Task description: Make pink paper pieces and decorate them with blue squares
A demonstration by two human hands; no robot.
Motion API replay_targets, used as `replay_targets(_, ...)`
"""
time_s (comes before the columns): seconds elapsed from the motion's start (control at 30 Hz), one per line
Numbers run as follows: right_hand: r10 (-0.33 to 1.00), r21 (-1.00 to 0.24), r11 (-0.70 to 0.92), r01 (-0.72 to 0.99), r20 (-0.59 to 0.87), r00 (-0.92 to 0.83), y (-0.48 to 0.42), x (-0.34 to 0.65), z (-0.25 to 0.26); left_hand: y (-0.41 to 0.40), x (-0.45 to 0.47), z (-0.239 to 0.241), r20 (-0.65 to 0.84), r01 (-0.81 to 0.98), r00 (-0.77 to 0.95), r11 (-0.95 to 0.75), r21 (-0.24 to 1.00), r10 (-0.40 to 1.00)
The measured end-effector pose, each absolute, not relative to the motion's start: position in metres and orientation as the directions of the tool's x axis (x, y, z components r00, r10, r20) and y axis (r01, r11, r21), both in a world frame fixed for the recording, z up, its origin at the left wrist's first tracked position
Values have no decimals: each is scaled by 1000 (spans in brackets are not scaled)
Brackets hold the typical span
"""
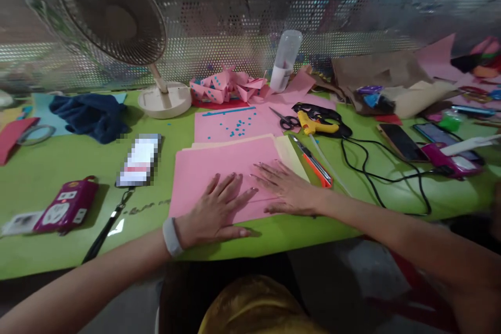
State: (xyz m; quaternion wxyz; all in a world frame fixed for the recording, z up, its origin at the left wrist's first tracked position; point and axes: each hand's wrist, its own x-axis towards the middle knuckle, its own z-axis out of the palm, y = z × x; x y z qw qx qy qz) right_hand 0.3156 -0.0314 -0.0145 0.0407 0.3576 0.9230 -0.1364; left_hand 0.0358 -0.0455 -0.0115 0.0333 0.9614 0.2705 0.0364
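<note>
A sheet of pink paper lies in front of me on the green table, over a cream sheet that shows at its right and back edges. My left hand rests flat on its lower middle, fingers spread, a pale band on the wrist. Flat on the right part of the sheet is my right hand, its fingers stretched out. Neither hand grips anything. Just right of the paper lies an orange box cutter. Behind it, another pink sheet carries small blue paper bits and a blue strip.
Scissors and a yellow glue gun with a black cord lie back right. A fan, folded pink paper pieces and a bottle stand behind. A lit phone and purple pouch are left.
</note>
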Motion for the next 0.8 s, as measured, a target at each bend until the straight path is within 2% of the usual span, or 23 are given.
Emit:
replay_targets(0.2, 717, -181, 663, 727, -126, -685, -44, 325, -14, -46, 33, -15, 77, 515, 849, -851, 100, 523)
replay_targets(0.4, 784, -324, 529, 784, -166, -598, -34, 297, -2, -46, 34, -21, 51, 525, 847, -848, 73, 529)
replay_targets(0.63, 686, -453, 489, 746, -328, -649, -16, 273, -7, -45, 33, -22, 52, 525, 847, -848, 80, 529)
replay_targets(0.8, 659, -437, 492, 753, -379, -650, -15, 273, -8, -46, 34, -18, 27, 532, 844, -843, 80, 536)
